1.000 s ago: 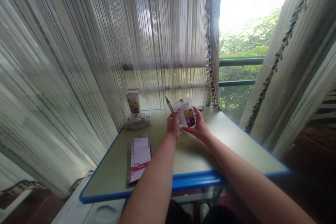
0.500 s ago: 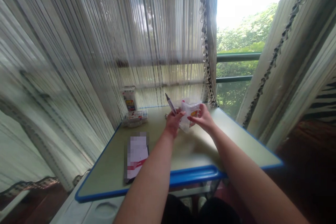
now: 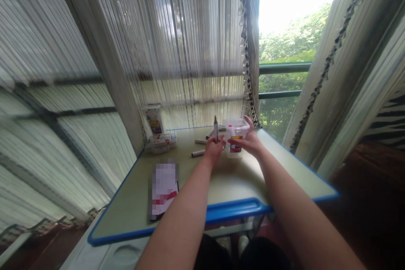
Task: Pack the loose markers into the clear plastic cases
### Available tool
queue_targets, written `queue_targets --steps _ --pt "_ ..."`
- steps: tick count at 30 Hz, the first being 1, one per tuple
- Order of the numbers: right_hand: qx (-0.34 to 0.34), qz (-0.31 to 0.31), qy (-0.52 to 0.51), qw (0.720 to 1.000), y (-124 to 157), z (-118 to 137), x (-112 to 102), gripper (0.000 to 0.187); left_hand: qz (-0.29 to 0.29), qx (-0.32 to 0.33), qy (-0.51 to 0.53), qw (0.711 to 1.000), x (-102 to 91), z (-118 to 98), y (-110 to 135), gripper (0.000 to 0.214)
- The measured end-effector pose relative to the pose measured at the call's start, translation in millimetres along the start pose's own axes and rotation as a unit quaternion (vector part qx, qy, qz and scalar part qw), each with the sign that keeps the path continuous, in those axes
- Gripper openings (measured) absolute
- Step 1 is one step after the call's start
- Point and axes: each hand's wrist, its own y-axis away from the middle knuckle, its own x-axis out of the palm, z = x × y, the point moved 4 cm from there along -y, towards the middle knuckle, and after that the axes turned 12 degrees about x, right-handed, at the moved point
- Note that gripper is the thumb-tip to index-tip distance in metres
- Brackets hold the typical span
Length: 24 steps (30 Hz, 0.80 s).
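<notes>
My left hand (image 3: 215, 148) is closed around a marker (image 3: 216, 130) that stands nearly upright with its dark end up. Just to its right, my right hand (image 3: 250, 141) grips a clear plastic box (image 3: 234, 133) by its side, thumb across the front. The box is upright, with a yellow, red and blue label (image 3: 236, 144). Its contents, if any, are hard to make out. Behind and left of my left hand, several loose markers (image 3: 198, 153) lie on the table, some partly hidden by the hand.
The pale table (image 3: 234, 181) has a blue edge. A phone-like slab (image 3: 163, 187), partly pixelated, lies at the left. Beyond it are a flat clear case (image 3: 161, 142) and an upright clear box (image 3: 154, 119). String curtains (image 3: 190, 50) hang behind the table.
The clear box, tilted before, now stands upright and slightly further right in my right hand. My left hand has moved right, turning the marker upright. Loose markers now show on the table.
</notes>
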Motion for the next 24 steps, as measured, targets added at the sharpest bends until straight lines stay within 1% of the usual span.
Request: queue_targets --steps 3,5,9,11,15,18,21,24 --pt "0.002 -0.010 0.002 1.000 -1.7 -2.2 -0.6 0.124 -0.022 0.004 -0.043 0.999 -3.2 1.5 -0.8 0.022" --pt "0.007 -0.016 0.008 1.000 -2.9 -3.4 -0.7 0.125 -0.019 0.001 -0.047 0.999 -2.9 2.7 -0.9 0.021" --pt "0.014 -0.007 0.029 0.999 -4.8 -6.8 -2.9 0.127 -0.023 0.003 -0.044 0.999 -1.7 0.9 -0.1 0.021" --pt "-0.006 -0.020 0.078 0.997 -5.3 -7.6 -6.9 0.123 -0.035 0.006 -0.039 0.999 -2.3 -2.3 0.4 0.018" --pt "-0.047 -0.079 0.194 0.977 -4.6 -7.4 -15.9 0.108 -0.044 0.002 -0.015 0.999 -2.2 -9.2 2.8 0.004" --pt "-0.035 -0.094 0.240 0.966 -3.4 -7.5 -17.7 0.108 -0.041 -0.003 0.006 0.999 -0.7 -12.5 5.3 0.007" --pt "-0.015 -0.090 0.267 0.959 -2.2 -6.7 -16.9 0.110 -0.048 -0.008 0.032 0.998 -0.6 -13.2 6.2 0.018" --pt "0.007 -0.090 0.266 0.960 -2.0 -6.3 -17.4 0.101 -0.067 -0.019 0.073 0.995 -1.9 -12.0 5.3 0.021"
